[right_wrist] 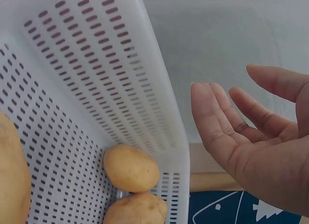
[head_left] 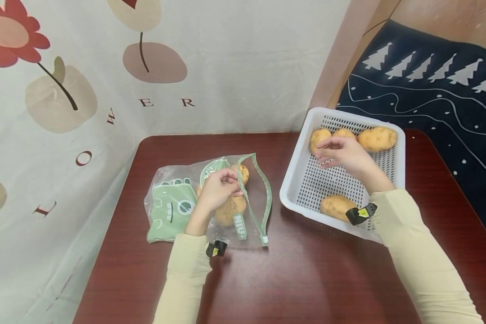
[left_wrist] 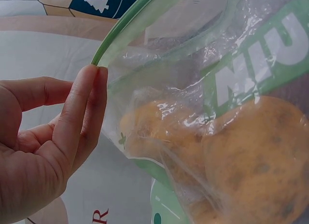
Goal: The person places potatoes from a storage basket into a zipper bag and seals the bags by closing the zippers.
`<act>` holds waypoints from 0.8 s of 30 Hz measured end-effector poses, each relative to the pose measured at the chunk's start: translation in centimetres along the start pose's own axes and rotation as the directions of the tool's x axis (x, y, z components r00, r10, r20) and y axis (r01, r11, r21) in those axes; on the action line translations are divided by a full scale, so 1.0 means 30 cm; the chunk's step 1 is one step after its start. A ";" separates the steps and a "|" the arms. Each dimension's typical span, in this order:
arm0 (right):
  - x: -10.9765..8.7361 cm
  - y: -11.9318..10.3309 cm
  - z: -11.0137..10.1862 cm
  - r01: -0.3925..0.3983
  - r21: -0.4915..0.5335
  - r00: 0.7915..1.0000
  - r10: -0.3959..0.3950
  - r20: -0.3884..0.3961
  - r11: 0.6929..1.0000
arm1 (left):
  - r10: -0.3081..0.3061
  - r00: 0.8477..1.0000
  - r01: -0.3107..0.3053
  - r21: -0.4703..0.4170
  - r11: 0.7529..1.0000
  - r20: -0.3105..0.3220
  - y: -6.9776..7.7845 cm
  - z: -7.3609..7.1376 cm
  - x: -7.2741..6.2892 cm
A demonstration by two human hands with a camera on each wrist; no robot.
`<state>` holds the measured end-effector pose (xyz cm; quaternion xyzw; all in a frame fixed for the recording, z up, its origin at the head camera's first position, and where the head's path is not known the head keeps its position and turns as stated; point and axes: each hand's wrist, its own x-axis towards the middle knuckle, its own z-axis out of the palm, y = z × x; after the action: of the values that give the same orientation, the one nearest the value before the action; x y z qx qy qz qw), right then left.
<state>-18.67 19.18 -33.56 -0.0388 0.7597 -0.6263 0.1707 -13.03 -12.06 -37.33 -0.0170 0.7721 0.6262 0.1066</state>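
A clear zip bag (head_left: pixel 171 213) with a green monster print lies on the table, several potatoes (left_wrist: pixel 260 156) inside it. My left hand (head_left: pixel 218 191) pinches the green zip edge (left_wrist: pixel 118 33) of its mouth, which stands apart on the right side. Over the white basket (head_left: pixel 294 180), my right hand (head_left: pixel 346 155) is held with fingers spread and nothing between them. Below and behind that hand, potatoes (head_left: pixel 377 139) sit along the basket's far side. Another potato (head_left: pixel 337 206) rests near the front, partly covered by the right wrist.
The dark red table (head_left: pixel 299 270) carries both bag and basket, the basket to the right of the bag. A pale printed cloth (head_left: pixel 243 67) hangs behind the table. Dark blue cloth with white trees (head_left: pixel 425 94) lies beyond the right edge.
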 end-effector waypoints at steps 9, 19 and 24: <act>-0.012 0.024 -0.050 -0.038 -0.097 0.999 0.036 -0.022 0.995 | -0.003 1.000 0.003 -0.009 1.000 0.003 -0.003 0.005 0.001; -0.050 0.079 -0.100 -0.101 -0.243 0.995 0.103 -0.005 0.965 | -0.008 1.000 0.008 0.024 1.000 0.000 -0.008 0.006 0.006; -0.065 0.096 -0.119 -0.136 -0.275 0.989 0.147 0.017 0.952 | 0.000 1.000 0.000 0.031 1.000 0.004 -0.004 0.007 0.006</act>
<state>-17.49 23.67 -35.37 -0.0192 0.8364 -0.5007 0.2222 -13.15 -11.86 -37.51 -0.0141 0.7815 0.6143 0.1085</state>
